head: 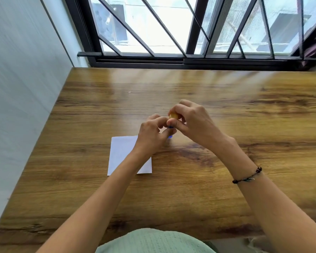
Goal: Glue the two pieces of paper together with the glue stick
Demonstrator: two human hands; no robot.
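Observation:
White paper (121, 154) lies flat on the wooden table (190, 88), partly under my left forearm; I cannot tell whether it is one sheet or two stacked. Both hands meet above the table just right of the paper's far corner. My left hand (151, 134) pinches the blue lower part of the glue stick (170, 127). My right hand (188, 119) grips its yellow cap (174, 116) from above. Most of the stick is hidden by my fingers.
A barred window with a dark frame (171, 61) runs along the table's far edge. A pale wall (26, 88) borders the table on the left. A beaded bracelet (248, 177) circles my right wrist.

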